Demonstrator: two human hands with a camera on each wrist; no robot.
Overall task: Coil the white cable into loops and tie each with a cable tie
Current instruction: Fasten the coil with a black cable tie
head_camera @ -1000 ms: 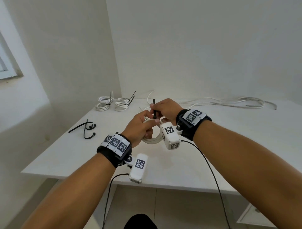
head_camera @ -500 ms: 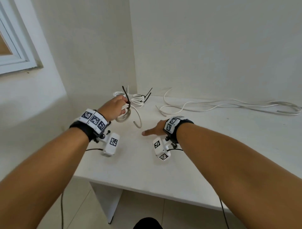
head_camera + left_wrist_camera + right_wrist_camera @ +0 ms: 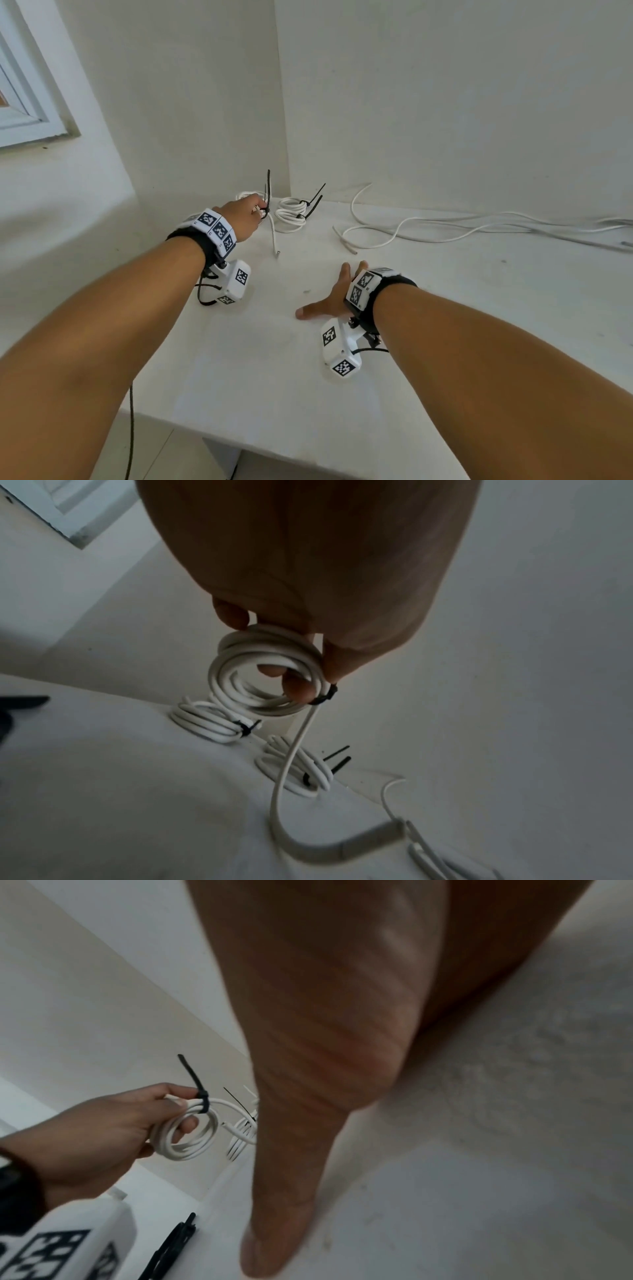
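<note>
My left hand [image 3: 252, 215] grips a small coil of white cable [image 3: 265, 673] above the table's back left corner, one finger hooked through the loop. A black cable tie [image 3: 199, 1093] binds the coil, its tail sticking up [image 3: 268, 186]. The coil's loose end [image 3: 274, 236] hangs down to the table. My right hand [image 3: 327, 301] lies flat on the table with its fingers spread and holds nothing. A long uncoiled white cable [image 3: 445, 230] trails along the back wall to the right.
Two tied coils [image 3: 205, 723] [image 3: 294, 773] lie in the back left corner beneath the held coil. Spare black ties [image 3: 171, 1250] lie near my left wrist. The white table [image 3: 274, 377] meets walls at the back and left; its front edge is near.
Both hands were at the coil mid-table, the right on the tie. The left hand has carried the tied coil to the back left corner. The right has let go and dropped flat onto the table.
</note>
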